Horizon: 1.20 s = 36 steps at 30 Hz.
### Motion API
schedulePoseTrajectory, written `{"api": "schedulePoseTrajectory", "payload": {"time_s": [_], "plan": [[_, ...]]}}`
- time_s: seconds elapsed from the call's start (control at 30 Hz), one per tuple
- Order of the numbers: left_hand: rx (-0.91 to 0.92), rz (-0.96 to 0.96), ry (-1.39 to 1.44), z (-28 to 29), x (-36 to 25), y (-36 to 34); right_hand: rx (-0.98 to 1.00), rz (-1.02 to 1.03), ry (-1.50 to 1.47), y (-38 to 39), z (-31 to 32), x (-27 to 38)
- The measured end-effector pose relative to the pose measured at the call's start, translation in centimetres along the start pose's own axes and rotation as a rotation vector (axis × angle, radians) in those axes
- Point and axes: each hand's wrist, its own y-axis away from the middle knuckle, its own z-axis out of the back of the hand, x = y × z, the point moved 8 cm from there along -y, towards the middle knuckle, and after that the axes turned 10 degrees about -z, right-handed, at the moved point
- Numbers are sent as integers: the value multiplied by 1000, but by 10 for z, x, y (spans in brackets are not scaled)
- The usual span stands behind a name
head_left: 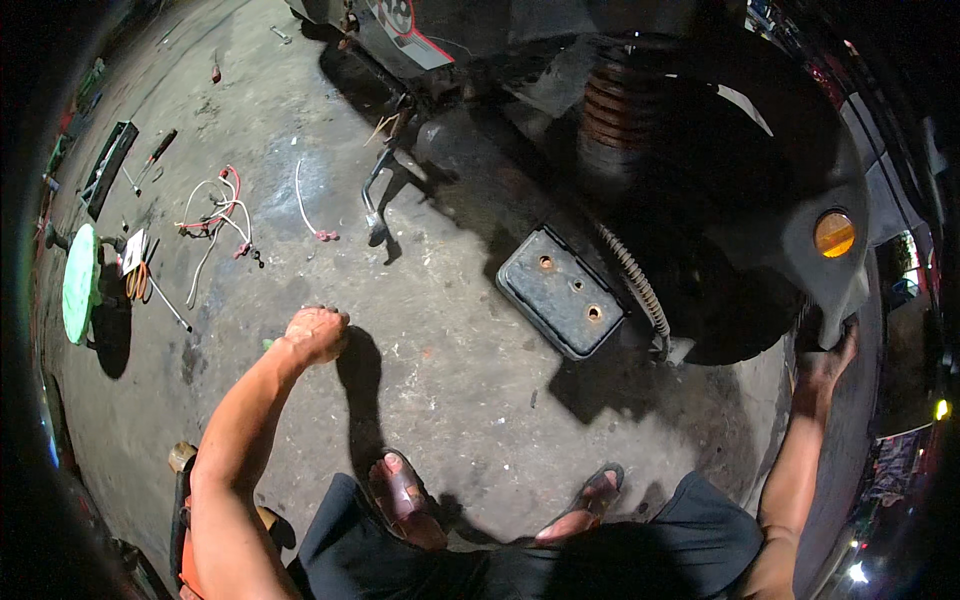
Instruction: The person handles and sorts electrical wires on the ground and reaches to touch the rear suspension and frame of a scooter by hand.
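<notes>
Dark fender [800, 210] is seen at right, above floor [450, 300]; judged light, stiff, best gripped at lower edge. Right hand [838, 358] is set there, grip can't be told; left hand [319, 333] is fisted, contents hidden.

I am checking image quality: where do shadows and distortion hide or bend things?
In the head view, shadow swallows detail beneath the fender; a dark shadow lies beside the left hand; the right hand is dim; bending grows toward the black rim.

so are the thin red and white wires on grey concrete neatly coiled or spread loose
Spread loose: the thin red and white wires curve apart, their ends pointing different ways.
</notes>
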Motion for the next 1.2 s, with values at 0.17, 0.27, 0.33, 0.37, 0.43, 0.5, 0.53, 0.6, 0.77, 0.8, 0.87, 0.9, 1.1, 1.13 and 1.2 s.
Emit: {"api": "schedulePoseTrajectory", "payload": {"time_s": [0.17, 0.27, 0.33, 0.37, 0.43, 0.5, 0.53, 0.6, 0.77, 0.8, 0.87, 0.9, 1.1, 1.13, 1.2], "plan": [[-4, 13, 21, -2, 0, -1, -84, 242, 406, 4, 5, 13], [-25, -1, 18, 0, -2, -3, -15, 111, 45, -7, 19, 4], [-19, 6, 2, 2, -3, 2, -137, 508, 767, 34, -33, 32], [-10, 11, 6, 4, -6, 2, -140, 513, 770, 29, -26, 32], [-2, 15, 11, 6, -7, 1, -30, 374, 439, 9, -6, 21], [-5, -6, 14, 7, -10, -1, -60, 439, 519, 10, -3, 26], [-4, -6, 13, 6, -9, -2, -86, 499, 596, 13, -5, 29], [7, 23, 7, 1, -5, -3, -41, 333, 374, 9, -5, 23], [-3, 9, 18, 9, -12, -1, -51, 431, 688, 15, -11, 27], [-8, 0, 27, 10, -14, -1, -3, 352, 555, 3, 2, 19], [-4, 11, 28, 7, -12, -1, 46, 270, 422, 3, -3, 14], [1, 27, 27, 5, -10, -1, -23, 392, 658, 20, -22, 21], [-43, -42, -14, 7, -16, -9, -5, 138, 157, 0, 7, 13], [-45, -51, -16, 8, -16, -8, 46, 12, -95, -5, 8, 2], [-17, -13, -12, 6, -17, -4, 9, -59, -191, 3, -1, 0]]}}
